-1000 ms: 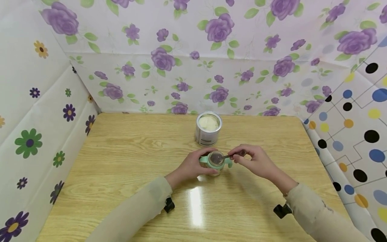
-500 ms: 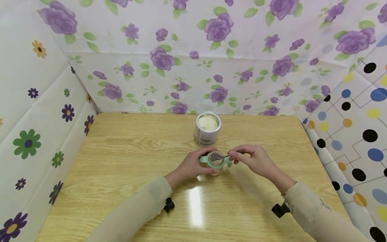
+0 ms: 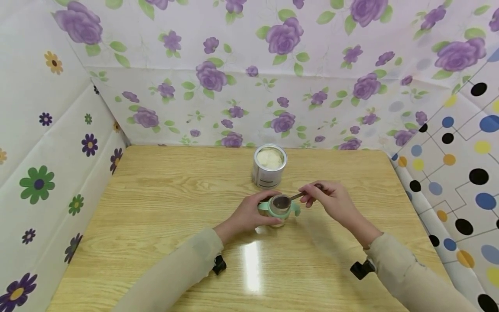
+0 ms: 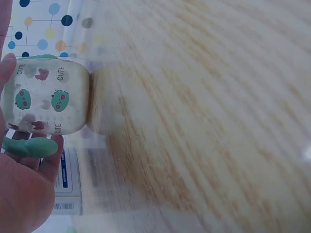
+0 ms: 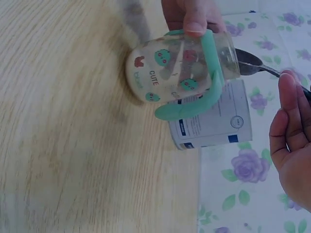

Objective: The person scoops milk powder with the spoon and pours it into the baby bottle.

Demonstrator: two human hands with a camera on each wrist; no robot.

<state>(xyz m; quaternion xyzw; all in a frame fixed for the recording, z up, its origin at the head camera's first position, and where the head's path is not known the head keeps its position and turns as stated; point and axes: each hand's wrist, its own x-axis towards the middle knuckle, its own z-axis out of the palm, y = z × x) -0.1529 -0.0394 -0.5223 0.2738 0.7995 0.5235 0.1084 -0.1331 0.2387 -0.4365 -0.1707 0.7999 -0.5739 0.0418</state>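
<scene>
The left hand has its fingers and thumb curled round a clear, round-shouldered bottle with a mint-green collar and two curved mint-green handles, which stands upright on the worktop; the right hand pinches a slim, dark metal spoon by its handle, to the right of the bottle. The spoon's oval bowl lies at the bottle's open mouth; whether it touches the rim cannot be told. The bottle's smooth wall is printed with green round-faced figures, small red-brown shapes and the word "CUTE", repeated; a fainter teal word is too blurred to read. Fingers cover part of the bottle's left side. Just beyond the bottle stands a silvery cylindrical metal tin, open at the top and filled nearly to its rim with pale cream powder; its white label bears blue blocks, a barcode and small print too blurred to read. Under the bottle spreads a glossy, yellowish wood-grained worktop. Creased sheets rise around: purple roses beyond the bottle, daisy-like flowers to its left, coloured dots joined by thin lines to its right.
</scene>
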